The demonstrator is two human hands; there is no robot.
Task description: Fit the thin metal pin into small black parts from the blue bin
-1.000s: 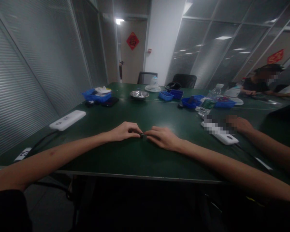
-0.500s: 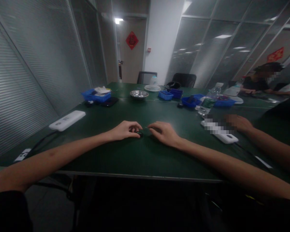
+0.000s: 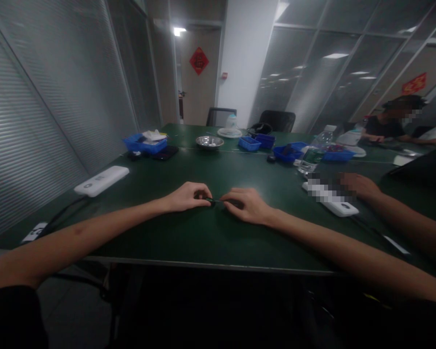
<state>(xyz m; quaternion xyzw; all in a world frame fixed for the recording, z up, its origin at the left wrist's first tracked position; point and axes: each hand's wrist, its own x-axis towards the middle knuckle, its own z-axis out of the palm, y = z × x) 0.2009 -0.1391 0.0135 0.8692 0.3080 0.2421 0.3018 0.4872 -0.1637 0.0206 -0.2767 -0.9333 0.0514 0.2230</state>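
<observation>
My left hand (image 3: 192, 196) rests near the middle of the green table (image 3: 174, 237), its thumb and fingers closed on a small dark object (image 3: 212, 201). That piece is too small and dim to name. Facing it from the right, my right hand (image 3: 247, 204) has its fingertips pinched together. A thin, light sliver (image 3: 219, 201) sticks out from them toward the dark object. Its tip is at or very near the dark piece; I cannot tell whether they touch. The rest of the sliver is hidden by my fingers.
White power strips lie at left (image 3: 102, 181) and right (image 3: 330, 198). Farther back are a metal bowl (image 3: 210, 142), a blue basket (image 3: 145, 145), more blue trays (image 3: 250, 143) and a water bottle (image 3: 312, 152). Another person's hand (image 3: 361, 186) is beside the right strip.
My right hand has lowered slightly, bringing the thin sliver down level with the small dark object. My left hand has stayed almost still.
</observation>
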